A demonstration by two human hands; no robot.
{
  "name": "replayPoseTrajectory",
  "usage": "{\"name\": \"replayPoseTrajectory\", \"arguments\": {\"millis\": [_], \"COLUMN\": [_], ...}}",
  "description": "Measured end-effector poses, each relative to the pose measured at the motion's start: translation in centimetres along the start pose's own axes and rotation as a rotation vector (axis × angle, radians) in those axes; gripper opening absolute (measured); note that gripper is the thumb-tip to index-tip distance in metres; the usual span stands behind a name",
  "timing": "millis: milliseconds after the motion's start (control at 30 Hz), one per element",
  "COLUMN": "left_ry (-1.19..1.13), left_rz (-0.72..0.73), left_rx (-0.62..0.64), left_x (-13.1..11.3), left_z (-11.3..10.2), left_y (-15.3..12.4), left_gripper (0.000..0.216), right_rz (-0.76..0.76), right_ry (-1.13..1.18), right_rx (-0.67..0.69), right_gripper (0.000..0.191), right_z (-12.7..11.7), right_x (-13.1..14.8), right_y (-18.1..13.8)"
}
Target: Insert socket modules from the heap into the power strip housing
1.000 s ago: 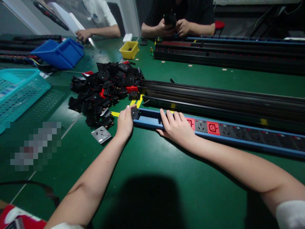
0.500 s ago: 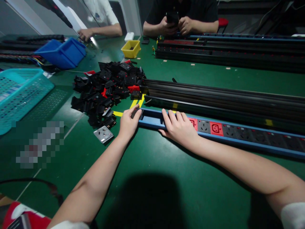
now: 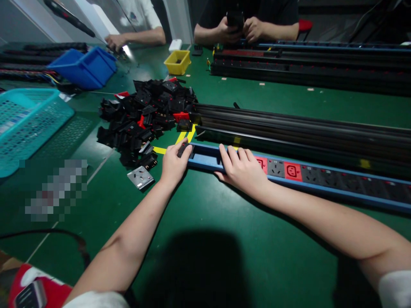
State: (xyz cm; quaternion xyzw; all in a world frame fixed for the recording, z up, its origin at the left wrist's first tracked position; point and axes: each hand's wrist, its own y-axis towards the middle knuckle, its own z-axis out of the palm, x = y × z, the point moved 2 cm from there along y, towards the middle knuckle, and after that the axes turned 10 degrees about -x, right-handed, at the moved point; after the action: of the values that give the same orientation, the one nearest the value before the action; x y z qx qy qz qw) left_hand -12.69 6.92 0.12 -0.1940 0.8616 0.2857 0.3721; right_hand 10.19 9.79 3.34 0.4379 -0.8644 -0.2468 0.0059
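A long blue power strip [image 3: 340, 197] lies across the table, fitted with black and red socket modules [image 3: 293, 171]. Near its left end there is an open gap [image 3: 205, 159] in the channel. My left hand [image 3: 174, 161] is closed at that end, with thumb and fingers around a dark socket module [image 3: 184, 149]. My right hand [image 3: 241, 171] wraps over the strip just right of the gap, fingers on the far edge and thumb on the near side. It covers part of the sockets. One loose grey socket module [image 3: 140, 177] lies left of my left wrist.
A heap of black and red modules [image 3: 150, 107] lies behind my left hand. Dark rails [image 3: 289, 124] run behind the strip. A teal basket [image 3: 35, 111], a blue bin [image 3: 85, 68] and a yellow bin [image 3: 177, 63] stand farther left and back. Two people sit opposite, one holding a phone [image 3: 235, 20].
The view has shifted slightly. Both hands keep nearly the same grip and place on the strip.
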Motion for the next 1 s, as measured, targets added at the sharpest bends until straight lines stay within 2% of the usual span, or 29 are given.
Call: {"name": "replayPoseTrajectory", "arguments": {"millis": [167,433,567,667,1000], "left_ry": [0.048,0.097,0.140,0.109,0.046], "left_rz": [0.090,0.168,0.074,0.023,0.046], "left_rx": [0.061,0.042,-0.030,0.016,0.013], "left_x": [-0.7,-1.2,-0.8,-0.7,-1.1], "left_z": [0.4,0.5,0.5,0.5,0.4], "left_y": [-0.6,-1.0,-1.1,-1.0,-0.9], "left_gripper": [0.053,0.043,0.038,0.035,0.033], "right_rz": [-0.009,0.000,-0.008,-0.008,0.000], "right_ry": [-0.014,0.013,-0.006,-0.018,0.007], "right_rx": [-0.010,-0.010,-0.009,-0.007,-0.002], "right_gripper": [0.070,0.070,0.071,0.070,0.071], "right_z": [0.0,-0.1,0.0,0.0,0.0], "right_x": [0.0,0.0,0.0,0.0,0.1], "right_y": [0.0,0.0,-0.1,-0.1,0.0]}}
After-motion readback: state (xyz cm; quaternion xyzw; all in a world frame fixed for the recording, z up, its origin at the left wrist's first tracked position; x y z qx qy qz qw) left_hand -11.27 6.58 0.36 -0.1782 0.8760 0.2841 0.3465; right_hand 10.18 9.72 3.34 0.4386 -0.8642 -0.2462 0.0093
